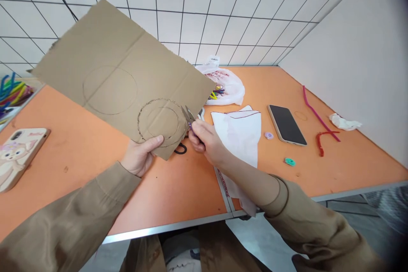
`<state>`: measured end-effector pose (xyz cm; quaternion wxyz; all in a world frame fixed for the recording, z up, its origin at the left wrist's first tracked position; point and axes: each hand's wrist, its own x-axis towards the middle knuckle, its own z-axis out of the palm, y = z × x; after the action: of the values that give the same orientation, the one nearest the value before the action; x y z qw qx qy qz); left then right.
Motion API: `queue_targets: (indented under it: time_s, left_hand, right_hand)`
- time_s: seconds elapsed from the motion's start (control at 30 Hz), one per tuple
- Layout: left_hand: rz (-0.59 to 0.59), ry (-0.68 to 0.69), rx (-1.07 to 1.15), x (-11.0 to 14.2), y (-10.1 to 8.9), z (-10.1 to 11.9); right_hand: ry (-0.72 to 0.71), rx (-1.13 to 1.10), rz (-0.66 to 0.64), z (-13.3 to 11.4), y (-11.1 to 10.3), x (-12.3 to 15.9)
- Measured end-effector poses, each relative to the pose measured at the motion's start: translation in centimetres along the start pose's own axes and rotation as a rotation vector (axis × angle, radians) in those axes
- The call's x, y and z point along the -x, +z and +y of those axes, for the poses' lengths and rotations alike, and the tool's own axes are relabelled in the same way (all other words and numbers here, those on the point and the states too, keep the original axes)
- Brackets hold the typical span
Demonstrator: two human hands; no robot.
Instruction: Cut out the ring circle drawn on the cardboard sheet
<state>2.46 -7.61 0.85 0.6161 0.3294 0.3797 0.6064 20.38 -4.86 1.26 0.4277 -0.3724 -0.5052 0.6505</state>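
My left hand (pixel 140 155) grips the near corner of a large brown cardboard sheet (pixel 108 59), held tilted above the orange table (pixel 95 165). Two circles are drawn on the sheet; the nearer circle (pixel 159 121) has a cut running round part of its outline. My right hand (pixel 205 140) is closed on the handles of a pair of scissors (pixel 188 115), whose blades sit at the right edge of that circle. One black handle loop (pixel 180 149) shows below the cardboard.
A white cloth (pixel 239 136) lies under my right forearm. A dark phone (pixel 287 124), a plastic bag (pixel 228 87) of coloured pieces, pink and red pipe cleaners (pixel 318 119), small rings, a cased phone (pixel 17 155) and a tray of pipe cleaners (pixel 12 93) lie around.
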Motion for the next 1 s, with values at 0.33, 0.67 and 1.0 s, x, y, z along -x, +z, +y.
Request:
queue_targets:
  time_s: [0.33,0.67,1.0]
  left_hand:
    - [0.161,0.216,-0.026,0.1,0.4,0.3]
    - [0.217,0.200,0.038,-0.1,0.4,0.0]
    - [0.209,0.279,-0.056,-0.4,0.0,-1.0]
  right_hand:
    - [0.247,-0.215,0.008,-0.1,0.9,0.7]
    - [0.588,-0.446,-0.116,-0.2,1.6,0.9]
    - [0.625,-0.393,-0.059,-0.6,2.4,1.2]
